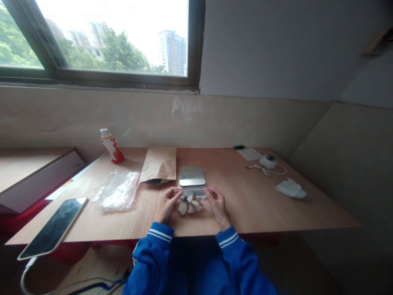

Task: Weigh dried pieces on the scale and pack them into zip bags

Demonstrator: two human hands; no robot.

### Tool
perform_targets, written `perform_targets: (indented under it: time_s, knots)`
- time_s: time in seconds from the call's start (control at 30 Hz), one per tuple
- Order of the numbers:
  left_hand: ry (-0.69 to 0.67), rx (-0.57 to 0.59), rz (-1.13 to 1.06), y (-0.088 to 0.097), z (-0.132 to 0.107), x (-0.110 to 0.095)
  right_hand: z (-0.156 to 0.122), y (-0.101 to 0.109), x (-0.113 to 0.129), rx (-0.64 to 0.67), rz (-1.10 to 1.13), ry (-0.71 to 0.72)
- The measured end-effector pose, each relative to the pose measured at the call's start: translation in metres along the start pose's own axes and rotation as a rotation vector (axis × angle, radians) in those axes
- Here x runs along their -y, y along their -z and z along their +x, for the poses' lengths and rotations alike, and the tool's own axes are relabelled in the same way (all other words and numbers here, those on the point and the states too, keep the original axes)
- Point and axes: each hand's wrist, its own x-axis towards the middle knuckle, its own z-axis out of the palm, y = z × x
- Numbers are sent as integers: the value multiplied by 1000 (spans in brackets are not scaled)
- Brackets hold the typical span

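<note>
A clear zip bag (199, 198) lies in front of me at the near side of the table, with several pale and dark chunky pieces (190, 206) inside; their kind is unclear. My left hand (168, 203) pinches the bag's upper left corner between thumb and fingers. At the opposite corner, my right hand (217, 203) pinches the same top strip, so the strip runs stretched between both hands. Just beyond the bag sits a small scale (192, 176) with a silver plate. Behind it to the left lies a brown paper pouch (159, 164), its dark mouth facing me.
Left of the pouch is a stack of clear zip bags (118, 190), with a red and white bottle (111, 145) behind. A phone (55, 225) on a cable overhangs the table's left edge. To the right are a white camera (268, 161) with its cord and a crumpled white tissue (290, 188).
</note>
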Motion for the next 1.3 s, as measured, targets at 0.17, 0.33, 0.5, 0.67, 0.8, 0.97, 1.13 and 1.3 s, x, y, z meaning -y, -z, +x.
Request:
perform_targets:
  time_s: [0.17,0.33,0.5,0.67,0.8,0.97,1.13,1.3]
  knots:
    - [-21,-34,22,-1,0,-1,2,2,-5,-7,-10,24]
    - [1,-8,-10,-3,-1,-2,0,2,-5,14,32,-6]
    - [7,55,-56,-5,-1,-4,-2,0,-5,89,193,-107]
    - [40,10,-33,-6,-1,-1,-1,-4,-4,105,87,-35]
    - [38,26,-61,-5,1,4,0,-4,-1,56,-6,21]
    - [-11,-33,30,-2,1,9,-1,-3,0,60,26,7]
    - [1,-101,52,-1,-1,13,-4,-5,-1,65,34,1]
    - [-11,-25,43,-3,-1,5,-6,-7,0,68,84,-17]
